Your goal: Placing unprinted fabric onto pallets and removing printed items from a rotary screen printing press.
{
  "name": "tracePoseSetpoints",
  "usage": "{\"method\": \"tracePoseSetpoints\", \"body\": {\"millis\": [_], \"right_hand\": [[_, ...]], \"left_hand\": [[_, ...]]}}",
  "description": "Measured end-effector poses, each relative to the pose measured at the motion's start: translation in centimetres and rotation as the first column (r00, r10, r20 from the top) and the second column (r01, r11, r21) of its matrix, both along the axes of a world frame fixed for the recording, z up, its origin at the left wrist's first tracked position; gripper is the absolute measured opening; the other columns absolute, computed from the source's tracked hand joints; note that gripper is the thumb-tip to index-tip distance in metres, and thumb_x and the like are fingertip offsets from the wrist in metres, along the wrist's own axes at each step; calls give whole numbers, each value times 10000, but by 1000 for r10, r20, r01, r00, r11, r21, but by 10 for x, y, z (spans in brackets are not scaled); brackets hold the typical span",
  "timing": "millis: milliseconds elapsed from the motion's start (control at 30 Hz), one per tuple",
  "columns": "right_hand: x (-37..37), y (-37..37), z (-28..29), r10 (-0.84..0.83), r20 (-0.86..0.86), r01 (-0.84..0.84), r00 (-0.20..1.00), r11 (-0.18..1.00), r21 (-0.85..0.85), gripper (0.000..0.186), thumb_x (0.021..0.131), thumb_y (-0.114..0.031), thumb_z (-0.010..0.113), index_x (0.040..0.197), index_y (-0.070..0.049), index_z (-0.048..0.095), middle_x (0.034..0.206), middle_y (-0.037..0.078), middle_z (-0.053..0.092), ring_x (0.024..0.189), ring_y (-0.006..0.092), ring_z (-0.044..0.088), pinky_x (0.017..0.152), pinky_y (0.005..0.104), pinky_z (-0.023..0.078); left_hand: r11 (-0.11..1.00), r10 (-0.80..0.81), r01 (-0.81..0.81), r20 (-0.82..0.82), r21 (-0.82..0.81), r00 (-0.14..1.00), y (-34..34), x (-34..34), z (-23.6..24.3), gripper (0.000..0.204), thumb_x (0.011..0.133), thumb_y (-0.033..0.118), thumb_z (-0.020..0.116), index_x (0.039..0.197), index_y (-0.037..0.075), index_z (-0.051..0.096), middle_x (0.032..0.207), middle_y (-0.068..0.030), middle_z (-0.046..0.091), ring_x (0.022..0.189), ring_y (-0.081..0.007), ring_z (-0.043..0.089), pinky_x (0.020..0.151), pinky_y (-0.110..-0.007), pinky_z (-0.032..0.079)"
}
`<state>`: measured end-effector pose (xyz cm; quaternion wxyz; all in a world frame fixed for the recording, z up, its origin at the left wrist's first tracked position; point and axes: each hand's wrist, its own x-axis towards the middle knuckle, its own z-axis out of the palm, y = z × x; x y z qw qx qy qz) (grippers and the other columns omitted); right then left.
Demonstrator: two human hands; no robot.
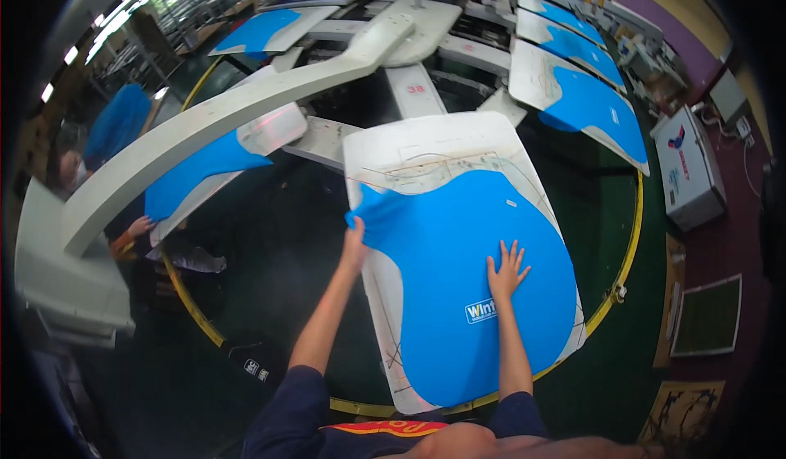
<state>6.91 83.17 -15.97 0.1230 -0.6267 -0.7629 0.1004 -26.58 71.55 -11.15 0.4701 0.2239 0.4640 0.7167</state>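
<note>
Ideally, the left hand [354,248], pinching a bunched edge of the bright-blue, curved fabric panel [467,250] on the rounded white board [426,138], should ease folds outward while the spread right hand [508,274] anchors it.

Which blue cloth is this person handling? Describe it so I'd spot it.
Start at the big yellow ring. On the white board nearest the person lies a broad, bright-blue cloth. Unlike the other blue cloths, it has the person's left hand gripping its bunched upper-left edge and right hand spread on it.
</note>
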Motion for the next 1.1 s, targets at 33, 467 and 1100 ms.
{"method": "tracePoseSetpoints", "body": {"millis": [33,467,1100], "right_hand": [[2,2,-1,-9,-55,7,998,999,-36,555,872,-350,521,1391,-250,352,1490,100,214,1377,315,165,1066,589,65],[12,-121,169,644,-328,-428,691,731,531,107,676,-90,602,779,-61,594,756,98,559,808,296,547,810,389,392],[-51,-513,318,990,-139,-898,2,63,435,241,711,33,566,901,-97,638,858,101,650,780,310,628,676,364,484]], "left_hand": [[996,-73,69,-66,-51,995,-18,14,5,632,936,495,379,1317,-10,376,1295,-120,476,1206,-225,450,1035,-379,329],[848,-522,525,-57,77,851,-343,183,130,586,923,466,441,1290,13,382,1247,-139,459,1181,-223,419,1004,-381,316],[330,683,-877,553,350,477,-738,361,206,622,923,511,356,1372,82,328,1388,-100,399,1294,-288,352,1074,-474,254]]}}
